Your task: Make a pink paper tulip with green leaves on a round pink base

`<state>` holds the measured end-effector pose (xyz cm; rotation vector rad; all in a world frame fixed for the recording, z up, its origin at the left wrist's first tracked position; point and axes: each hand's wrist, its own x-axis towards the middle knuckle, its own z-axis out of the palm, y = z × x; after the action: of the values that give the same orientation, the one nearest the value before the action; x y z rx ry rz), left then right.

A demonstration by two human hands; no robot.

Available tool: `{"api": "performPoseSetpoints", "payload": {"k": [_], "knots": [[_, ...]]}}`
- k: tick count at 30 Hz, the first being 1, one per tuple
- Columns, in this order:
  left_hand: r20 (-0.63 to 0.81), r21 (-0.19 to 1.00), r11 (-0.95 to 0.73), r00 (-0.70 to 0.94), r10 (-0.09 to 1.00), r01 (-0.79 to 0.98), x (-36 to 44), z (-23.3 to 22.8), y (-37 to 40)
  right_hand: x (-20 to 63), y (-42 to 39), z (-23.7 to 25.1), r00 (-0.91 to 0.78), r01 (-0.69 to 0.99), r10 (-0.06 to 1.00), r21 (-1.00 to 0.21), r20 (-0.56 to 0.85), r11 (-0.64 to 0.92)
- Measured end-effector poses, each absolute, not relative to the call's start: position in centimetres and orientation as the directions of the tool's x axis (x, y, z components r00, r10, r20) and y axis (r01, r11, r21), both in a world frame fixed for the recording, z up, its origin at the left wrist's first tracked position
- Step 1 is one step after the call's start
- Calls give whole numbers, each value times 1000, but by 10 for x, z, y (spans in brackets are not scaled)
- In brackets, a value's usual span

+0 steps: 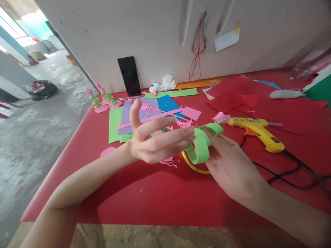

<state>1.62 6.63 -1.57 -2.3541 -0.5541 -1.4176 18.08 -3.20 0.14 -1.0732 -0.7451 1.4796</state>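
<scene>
Two bare hands curled a green strip above the red tabletop [155, 203].

The left hand [155, 141], fingers spread, pinched one end of the curled green paper strip [201, 144] between thumb and fingertip; the right hand [230, 165] gripped its other loop from below. A yellow plastic glue gun [258, 132] lay just beyond.

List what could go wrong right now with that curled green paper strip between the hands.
1. The green paper strip is pinched only at the fingertips of the left hand and right hand; its loops could spring open or crease.
2. The yellow glue gun lies close to the right hand, its black cord trailing beside that forearm; a snag might drag it.
3. Pink paper scraps under the hands could stick to the strip.
</scene>
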Motion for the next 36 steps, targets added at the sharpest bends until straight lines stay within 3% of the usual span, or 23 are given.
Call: {"api": "performPoseSetpoints", "payload": {"k": [2, 7, 9, 12, 17, 19, 23, 27, 29, 32, 34, 36], "knots": [[907, -117, -884, 411, 90, 452, 17, -14, 64, 180, -32, 2, 19, -410, 972, -889, -235, -207], [898, -433, -800, 280, -340, 416, 22, -4, 54, 179, -33, 3, 34, -434, 961, -870, -276, -235], [879, -475, -745, 294, -375, 468, 23, -2, 50, 179, -33, 4, 40, -437, 959, -868, -280, -236], [911, -395, -773, 321, -260, 496, 23, -3, 48, 180, -32, 4, 28, -426, 961, -873, -277, -239], [919, -208, -903, 392, -49, 377, 20, -10, 56, 180, -32, 0, 40, -396, 967, -893, -252, -216], [924, -165, -926, 382, -26, 338, 19, -13, 60, 180, -31, -1, 46, -389, 969, -898, -243, -207], [908, -195, -940, 414, -65, 281, 17, -18, 63, 179, -30, 1, 52, -374, 975, -909, -218, -183], [849, 12, -958, 503, 162, 287, 16, -16, 62, 181, -29, 1, 45, -364, 980, -917, -192, -163], [872, -29, -955, 474, 120, 296, 19, -12, 60, 182, -29, 2, 48, -353, 985, -925, -167, -139], [940, -221, -919, 321, -112, 327, 23, -5, 57, 185, -27, 4, 90, -334, 991, -941, -95, -60], [944, -173, -924, 326, -56, 342, 25, -4, 55, 188, -24, 6, 138, -322, 989, -947, -45, 2], [907, -21, -929, 398, 138, 370, 25, -4, 53, 190, -21, 8, 189, -314, 982, -948, -1, 59]]}}
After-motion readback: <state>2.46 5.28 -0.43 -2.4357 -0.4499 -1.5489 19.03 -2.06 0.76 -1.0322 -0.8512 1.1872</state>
